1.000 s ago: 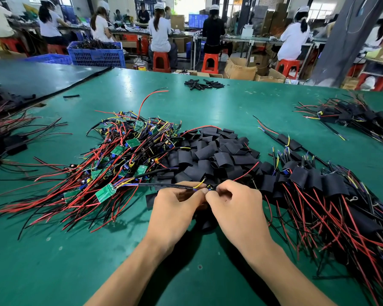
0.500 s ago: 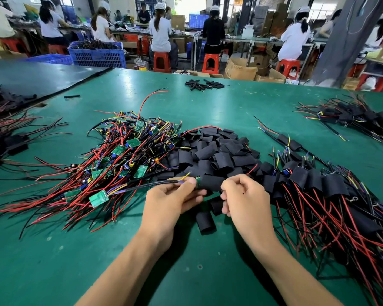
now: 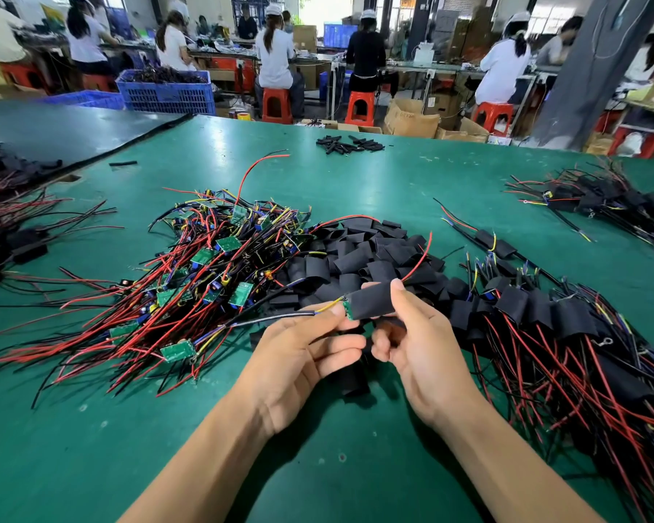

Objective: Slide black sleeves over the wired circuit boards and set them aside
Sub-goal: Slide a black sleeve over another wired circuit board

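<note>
Both hands are raised just above the green bench (image 3: 91, 466), close together in front of the person. The right hand (image 3: 427, 356) pinches a black sleeve (image 3: 370, 303) between thumb and forefinger, with its other fingers curled underneath. The left hand (image 3: 303, 356) pinches the board (image 3: 347, 311) at its wired end. Only a sliver of green shows at the sleeve's left mouth; the rest is inside. The wires (image 3: 272, 319) trail left from that pinch, and a red wire (image 3: 418, 264) curves up out of the sleeve's right end.

Left of the hands lies a tangled heap of bare boards (image 3: 219, 266) with red and black leads. Just behind the hands is a heap of loose sleeves (image 3: 363, 254), and a stray sleeve (image 3: 350, 379) lies on the bench beneath them. To the right sprawls a heap of sleeved boards (image 3: 544, 318). A far bundle (image 3: 601, 198) sits well apart at the right. Beyond the bench, people sit on red stools (image 3: 276, 103) near a blue crate (image 3: 167, 92).
</note>
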{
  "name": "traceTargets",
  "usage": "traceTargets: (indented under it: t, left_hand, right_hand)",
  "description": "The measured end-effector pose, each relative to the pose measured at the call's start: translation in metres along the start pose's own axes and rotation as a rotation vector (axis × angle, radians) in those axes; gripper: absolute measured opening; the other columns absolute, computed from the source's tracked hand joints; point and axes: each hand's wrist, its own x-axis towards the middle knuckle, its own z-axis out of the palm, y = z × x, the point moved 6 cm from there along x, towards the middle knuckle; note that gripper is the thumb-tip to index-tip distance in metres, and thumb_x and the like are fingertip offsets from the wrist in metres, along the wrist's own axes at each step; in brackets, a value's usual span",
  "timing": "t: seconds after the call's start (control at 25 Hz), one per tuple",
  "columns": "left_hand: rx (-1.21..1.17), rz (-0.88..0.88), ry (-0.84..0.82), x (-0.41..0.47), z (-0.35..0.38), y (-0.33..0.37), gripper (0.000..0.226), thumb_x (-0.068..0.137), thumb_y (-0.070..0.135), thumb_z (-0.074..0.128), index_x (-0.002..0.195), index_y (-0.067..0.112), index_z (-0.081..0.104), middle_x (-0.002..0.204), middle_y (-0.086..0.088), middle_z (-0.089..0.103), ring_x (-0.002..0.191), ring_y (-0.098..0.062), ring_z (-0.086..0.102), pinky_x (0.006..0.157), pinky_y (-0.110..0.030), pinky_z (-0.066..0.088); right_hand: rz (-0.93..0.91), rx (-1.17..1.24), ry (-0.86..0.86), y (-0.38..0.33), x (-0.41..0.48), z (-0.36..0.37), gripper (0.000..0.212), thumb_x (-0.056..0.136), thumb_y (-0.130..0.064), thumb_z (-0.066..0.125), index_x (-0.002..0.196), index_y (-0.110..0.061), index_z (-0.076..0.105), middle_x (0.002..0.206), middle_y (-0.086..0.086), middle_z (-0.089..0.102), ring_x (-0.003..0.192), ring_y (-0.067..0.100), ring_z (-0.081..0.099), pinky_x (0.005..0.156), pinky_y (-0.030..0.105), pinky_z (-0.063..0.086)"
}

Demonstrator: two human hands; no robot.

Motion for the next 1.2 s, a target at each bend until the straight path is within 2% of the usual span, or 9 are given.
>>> traceTargets:
  t: [0.12, 0.2, 0.32, 0.44, 0.56, 0.64, 0.8, 1.04, 1.2]
  left_hand:
    - [0.034, 0.031, -0.066, -0.002, 0.001, 0.0, 0.014, 0.075, 0.021, 0.074, 0.083, 0.01, 0.079, 0.076, -0.008, 0.07, 0.06, -0.015, 0.069, 0.056, -0.024, 0.057]
    - [0.086, 0.094, -0.12, -0.004, 0.007, 0.001, 0.018, 0.08, 0.022, 0.072, 0.089, 0.008, 0.079, 0.081, -0.014, 0.071, 0.065, -0.02, 0.07, 0.057, -0.025, 0.057]
    - [0.141, 0.201, -0.091, -0.003, 0.009, 0.0, 0.022, 0.086, 0.022, 0.07, 0.096, 0.003, 0.076, 0.088, -0.022, 0.073, 0.073, -0.027, 0.071, 0.061, -0.027, 0.057]
    - [0.311, 0.37, -0.016, -0.004, 0.006, 0.004, 0.01, 0.092, 0.01, 0.067, 0.094, 0.011, 0.077, 0.091, -0.011, 0.076, 0.076, -0.022, 0.072, 0.066, -0.033, 0.06]
    - [0.463, 0.466, 0.05, -0.006, 0.006, 0.005, 0.015, 0.092, 0.01, 0.068, 0.093, 0.021, 0.079, 0.09, -0.002, 0.078, 0.077, -0.017, 0.072, 0.066, -0.03, 0.059]
    - [0.452, 0.472, 0.094, -0.005, 0.003, 0.005, 0.016, 0.091, 0.011, 0.07, 0.091, 0.025, 0.079, 0.087, -0.002, 0.078, 0.075, -0.019, 0.072, 0.063, -0.028, 0.058]
    - [0.444, 0.488, 0.103, -0.005, 0.0, 0.007, 0.021, 0.091, 0.009, 0.07, 0.087, 0.029, 0.077, 0.078, -0.003, 0.077, 0.066, -0.015, 0.07, 0.061, -0.026, 0.058]
    - [0.465, 0.496, 0.117, -0.001, -0.005, 0.005, 0.005, 0.091, 0.012, 0.071, 0.089, 0.017, 0.071, 0.074, -0.011, 0.073, 0.07, -0.039, 0.069, 0.06, -0.037, 0.056]
    - [0.4, 0.458, 0.042, -0.001, -0.004, 0.005, 0.005, 0.092, 0.01, 0.068, 0.097, 0.01, 0.07, 0.075, -0.015, 0.072, 0.062, -0.025, 0.066, 0.057, -0.029, 0.054]
  right_hand:
    - [0.037, -0.048, -0.033, 0.007, -0.002, 0.003, 0.042, 0.104, -0.034, 0.049, 0.078, -0.019, 0.078, 0.072, 0.004, 0.068, 0.042, 0.014, 0.041, 0.046, 0.026, 0.031]
    - [0.032, -0.062, -0.025, 0.009, -0.003, 0.003, 0.041, 0.104, -0.032, 0.049, 0.078, -0.019, 0.077, 0.069, 0.003, 0.065, 0.042, 0.011, 0.042, 0.043, 0.023, 0.033]
    - [-0.004, -0.161, 0.014, 0.005, -0.003, 0.0, 0.041, 0.103, -0.039, 0.05, 0.08, -0.019, 0.077, 0.068, 0.001, 0.068, 0.051, 0.015, 0.05, 0.046, 0.027, 0.043]
    - [0.056, -0.125, 0.042, 0.006, -0.005, 0.002, 0.038, 0.1, -0.042, 0.056, 0.081, -0.014, 0.075, 0.067, 0.0, 0.07, 0.053, 0.016, 0.057, 0.056, 0.037, 0.058]
    - [0.114, -0.017, 0.071, 0.007, -0.005, 0.002, 0.03, 0.1, -0.034, 0.056, 0.091, -0.012, 0.074, 0.083, 0.013, 0.075, 0.059, 0.018, 0.065, 0.057, 0.032, 0.059]
    - [0.105, 0.012, 0.081, 0.006, -0.006, 0.002, 0.026, 0.1, -0.029, 0.056, 0.088, -0.013, 0.073, 0.089, 0.018, 0.075, 0.065, 0.02, 0.069, 0.059, 0.031, 0.06]
    - [0.085, -0.004, 0.093, 0.009, -0.01, 0.007, 0.036, 0.1, -0.027, 0.057, 0.071, -0.022, 0.077, 0.078, 0.012, 0.074, 0.064, 0.019, 0.068, 0.06, 0.027, 0.058]
    - [0.072, 0.015, 0.094, 0.013, -0.01, 0.008, 0.027, 0.099, -0.024, 0.059, 0.074, -0.018, 0.069, 0.072, 0.013, 0.066, 0.058, 0.02, 0.064, 0.054, 0.027, 0.056]
    - [0.064, 0.009, 0.059, 0.011, -0.008, 0.007, 0.022, 0.098, -0.025, 0.061, 0.081, -0.012, 0.068, 0.07, 0.014, 0.064, 0.054, 0.024, 0.059, 0.055, 0.03, 0.057]
